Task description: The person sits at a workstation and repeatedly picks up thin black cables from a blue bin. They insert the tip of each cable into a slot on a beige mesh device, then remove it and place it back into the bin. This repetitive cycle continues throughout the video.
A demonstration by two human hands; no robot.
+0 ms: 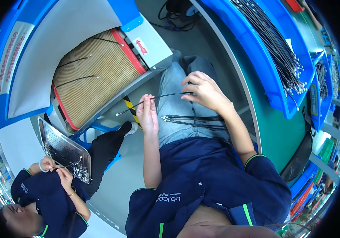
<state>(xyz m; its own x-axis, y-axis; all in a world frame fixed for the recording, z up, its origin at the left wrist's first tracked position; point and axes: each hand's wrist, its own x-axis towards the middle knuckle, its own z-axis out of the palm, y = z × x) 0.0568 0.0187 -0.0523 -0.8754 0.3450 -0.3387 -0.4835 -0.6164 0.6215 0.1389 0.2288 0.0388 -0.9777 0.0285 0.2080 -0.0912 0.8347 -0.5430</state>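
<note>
A thin black cable stretches in a slight arc between my two hands above my lap. My left hand pinches it between thumb and fingertips, and a short length with a pale metal tip sticks out to the left. Curled around the cable's other end are the fingers of my right hand, which partly hide that end. Several more black cables with silvery ends lie across my jeans, just below the held one.
At left, a mesh conveyor belt with red edges carries several cables under a blue-and-white housing. A blue bin of black cables stands on the green bench at right. Lower left, a co-worker handles a cable over a metal tray.
</note>
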